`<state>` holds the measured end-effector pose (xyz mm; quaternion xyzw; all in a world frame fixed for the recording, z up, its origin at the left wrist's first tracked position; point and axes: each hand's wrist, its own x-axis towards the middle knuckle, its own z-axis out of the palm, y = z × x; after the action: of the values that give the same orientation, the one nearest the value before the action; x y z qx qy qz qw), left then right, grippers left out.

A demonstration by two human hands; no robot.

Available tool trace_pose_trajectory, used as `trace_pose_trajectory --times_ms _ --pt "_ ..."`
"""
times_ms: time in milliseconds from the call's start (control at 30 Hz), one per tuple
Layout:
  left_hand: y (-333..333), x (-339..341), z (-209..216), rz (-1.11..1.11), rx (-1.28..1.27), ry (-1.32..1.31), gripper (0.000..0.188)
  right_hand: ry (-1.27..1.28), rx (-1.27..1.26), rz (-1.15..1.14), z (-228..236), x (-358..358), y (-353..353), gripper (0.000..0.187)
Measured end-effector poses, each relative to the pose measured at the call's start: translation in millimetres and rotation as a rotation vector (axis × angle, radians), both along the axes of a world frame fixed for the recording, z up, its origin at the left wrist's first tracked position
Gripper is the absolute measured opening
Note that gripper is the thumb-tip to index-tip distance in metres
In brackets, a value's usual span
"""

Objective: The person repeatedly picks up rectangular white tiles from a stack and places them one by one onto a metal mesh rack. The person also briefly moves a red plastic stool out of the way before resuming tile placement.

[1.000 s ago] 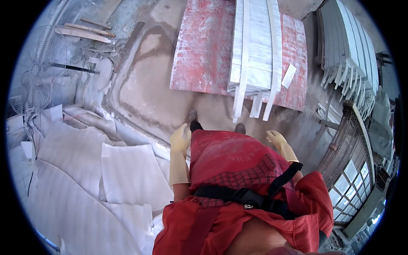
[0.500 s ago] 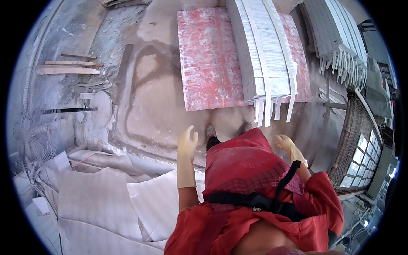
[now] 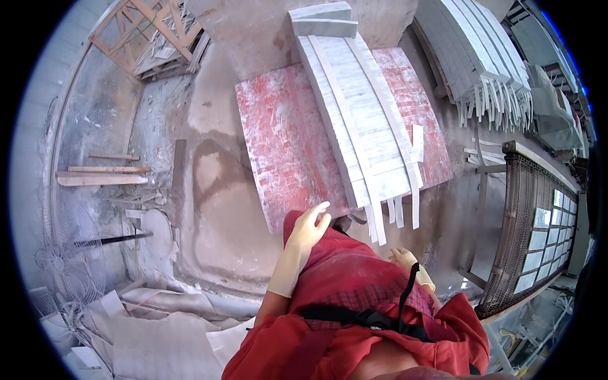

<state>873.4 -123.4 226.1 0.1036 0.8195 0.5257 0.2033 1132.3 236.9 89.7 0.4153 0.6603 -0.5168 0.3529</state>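
Observation:
My left hand (image 3: 308, 229), in a cream rubber glove, hangs in front of my red apron (image 3: 345, 266) with thumb and fingers apart and nothing in it. My right hand (image 3: 405, 258), gloved alike, is low beside the apron's right side; its fingers are loosely bent and part of it is hard to make out. Neither hand touches the stack of white-grey stone strips (image 3: 370, 136) just ahead. Two pale flat bands (image 3: 339, 104) run along the top of the stack, their ends hanging over its near edge. Beneath it lies a red, dust-whitened board (image 3: 278, 133).
More banded stone (image 3: 475, 50) is stacked at the far right. A mesh-sided frame (image 3: 500, 253) holding pale tiles stands at the right. On the left are a fan (image 3: 69, 259), wooden slats (image 3: 104, 180) and a wooden crate (image 3: 142, 28); pale sheets (image 3: 158, 339) lie lower left.
The stone stack and red board are nearer and sit lower in view, slightly turned. The stack's far end now shows. My left hand has swung forward and right, across the apron.

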Motion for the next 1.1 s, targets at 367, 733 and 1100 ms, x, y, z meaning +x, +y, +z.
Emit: trace_pose_trajectory --times_ms 367,733,1100 --pt "127.7 -188.5 23.2 -0.173 0.325 -0.096 0.041 0.29 0.059 -0.152 40.9 -245.7 4.6 0.051" --pt "227.4 -470.2 -143.8 0.244 0.559 -0.707 0.05 0.64 0.347 0.044 66.8 -690.3 41.0 0.062" --pt "239.3 -593.5 -147.6 0.188 0.697 -0.76 0.056 0.829 1.151 0.915 -4.5 -1096.6 92.3 0.076"
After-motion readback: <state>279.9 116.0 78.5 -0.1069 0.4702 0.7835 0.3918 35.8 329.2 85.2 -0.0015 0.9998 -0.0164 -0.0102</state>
